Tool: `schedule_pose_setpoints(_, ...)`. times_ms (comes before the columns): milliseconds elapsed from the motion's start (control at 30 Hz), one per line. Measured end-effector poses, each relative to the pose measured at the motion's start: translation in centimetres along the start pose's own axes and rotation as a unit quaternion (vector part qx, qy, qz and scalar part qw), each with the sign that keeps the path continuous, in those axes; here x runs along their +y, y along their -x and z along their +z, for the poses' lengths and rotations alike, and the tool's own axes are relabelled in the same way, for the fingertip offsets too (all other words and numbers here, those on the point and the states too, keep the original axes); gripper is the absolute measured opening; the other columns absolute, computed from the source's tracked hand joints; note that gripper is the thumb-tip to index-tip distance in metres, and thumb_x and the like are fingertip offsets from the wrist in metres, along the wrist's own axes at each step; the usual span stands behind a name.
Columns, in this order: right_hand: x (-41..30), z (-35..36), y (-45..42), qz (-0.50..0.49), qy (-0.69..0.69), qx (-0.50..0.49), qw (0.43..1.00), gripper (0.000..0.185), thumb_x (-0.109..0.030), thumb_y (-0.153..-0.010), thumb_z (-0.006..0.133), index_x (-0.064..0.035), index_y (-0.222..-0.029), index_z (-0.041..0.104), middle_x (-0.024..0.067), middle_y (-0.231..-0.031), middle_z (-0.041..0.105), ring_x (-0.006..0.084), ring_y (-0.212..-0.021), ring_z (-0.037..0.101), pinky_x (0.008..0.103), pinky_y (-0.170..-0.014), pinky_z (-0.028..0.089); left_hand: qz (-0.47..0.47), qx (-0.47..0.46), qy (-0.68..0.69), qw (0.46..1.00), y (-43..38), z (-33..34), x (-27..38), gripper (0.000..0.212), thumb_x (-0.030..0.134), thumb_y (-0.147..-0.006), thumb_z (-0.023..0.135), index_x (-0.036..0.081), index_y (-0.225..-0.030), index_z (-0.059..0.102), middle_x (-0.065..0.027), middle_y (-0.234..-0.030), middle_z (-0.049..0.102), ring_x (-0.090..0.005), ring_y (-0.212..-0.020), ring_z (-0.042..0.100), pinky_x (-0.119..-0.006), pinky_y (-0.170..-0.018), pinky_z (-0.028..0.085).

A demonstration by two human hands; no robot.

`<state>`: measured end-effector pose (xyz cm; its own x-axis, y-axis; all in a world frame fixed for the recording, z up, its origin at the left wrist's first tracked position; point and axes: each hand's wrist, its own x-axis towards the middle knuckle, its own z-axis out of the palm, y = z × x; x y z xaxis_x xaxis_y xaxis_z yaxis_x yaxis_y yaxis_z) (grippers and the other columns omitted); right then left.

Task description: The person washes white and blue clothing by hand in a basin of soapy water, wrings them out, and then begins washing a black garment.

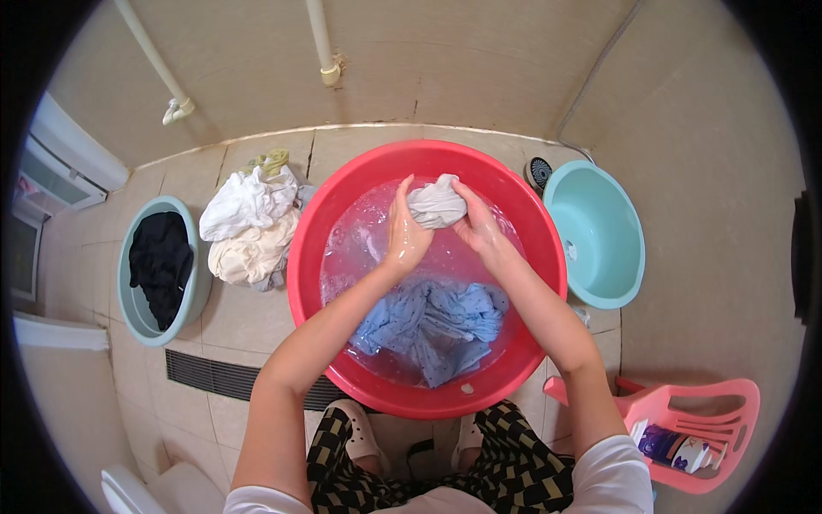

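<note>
Between my hands a bunched light grey cloth (438, 202) is held above the soapy water of a large red plastic basin (427, 408). My left hand (408, 226) grips the cloth's left side, wet and with suds on the wrist. On its right side, my right hand (476, 217) has its fingers closed on the cloth. A blue dotted garment (433, 321) lies partly under water in the near half of the basin, below my hands.
White and cream clothes (250, 225) lie piled on the tiles at left, beside a pale tub (122, 289) holding black cloth. A turquoise basin (626, 212) and shower head (539, 172) stand at right. A pink plastic chair (738, 437) bears a bottle (671, 446). A floor drain grate (215, 377) runs at lower left.
</note>
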<state>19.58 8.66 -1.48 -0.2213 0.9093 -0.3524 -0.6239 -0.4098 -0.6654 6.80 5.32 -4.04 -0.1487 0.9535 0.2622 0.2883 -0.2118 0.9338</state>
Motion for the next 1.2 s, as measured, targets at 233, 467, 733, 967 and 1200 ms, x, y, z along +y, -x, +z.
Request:
schedule_pose_setpoints(233,3.3,-2.7,-0.6,0.121,-0.083,-0.083,0.986,0.034,-0.033,-0.091,0.044,-0.0081,-0.110,0.058,0.0064,-0.108,0.062,0.0190,-0.100,0.058,0.0353,-0.092,0.044,0.127,-0.035,-0.073,0.989,0.2,0.0,2.4,0.072,0.002,-0.062,0.067,0.005,-0.127,0.037,-0.0181,-0.109,0.045,-0.0367,-0.108,0.043,-0.044,-0.092,0.036)
schedule_pose_setpoints(467,2.0,-2.1,0.4,0.144,-0.146,-0.116,0.972,0.043,-0.047,-0.091,0.043,-0.0111,-0.109,0.057,0.0088,-0.110,0.060,0.0236,-0.100,0.058,0.0400,-0.090,0.045,0.210,-0.097,-0.106,0.967,0.2,-1.3,2.3,0.080,0.017,-0.061,0.075,0.004,-0.128,0.034,-0.0210,-0.132,0.030,-0.0393,-0.123,0.033,-0.048,-0.104,0.027)
schedule_pose_setpoints(733,2.3,1.7,1.3,0.111,-0.142,-0.102,0.978,0.032,-0.039,-0.094,0.042,-0.0121,-0.107,0.055,0.0051,-0.103,0.060,0.0182,-0.092,0.060,0.0346,-0.078,0.050,0.373,-0.054,-0.082,0.923,-1.5,-3.0,4.4,0.049,0.026,-0.070,0.075,0.002,-0.107,0.054,-0.0180,-0.116,0.053,-0.0285,-0.110,0.052,-0.042,-0.095,0.040)
schedule_pose_setpoints(967,3.1,3.9,1.3,-0.123,-0.012,0.007,0.992,0.027,-0.034,-0.095,0.042,-0.0110,-0.102,0.055,0.0037,-0.095,0.058,0.0146,-0.084,0.058,0.0314,-0.071,0.049,0.085,0.059,0.219,0.970,-0.8,0.1,6.2,0.026,0.017,-0.078,0.069,0.001,-0.095,0.058,-0.0098,-0.097,0.061,-0.0181,-0.091,0.058,-0.030,-0.080,0.046)
schedule_pose_setpoints(1200,2.9,4.2,1.6,-0.263,0.299,0.140,0.907,0.022,-0.024,-0.091,0.048,-0.0042,-0.090,0.058,0.0071,-0.079,0.060,0.0146,-0.071,0.056,0.0322,-0.065,0.046,-0.177,0.096,0.389,0.899,-1.2,0.7,5.6,0.017,0.021,-0.090,0.055,0.004,-0.090,0.055,-0.0029,-0.082,0.059,-0.0092,-0.074,0.055,-0.026,-0.064,0.047)
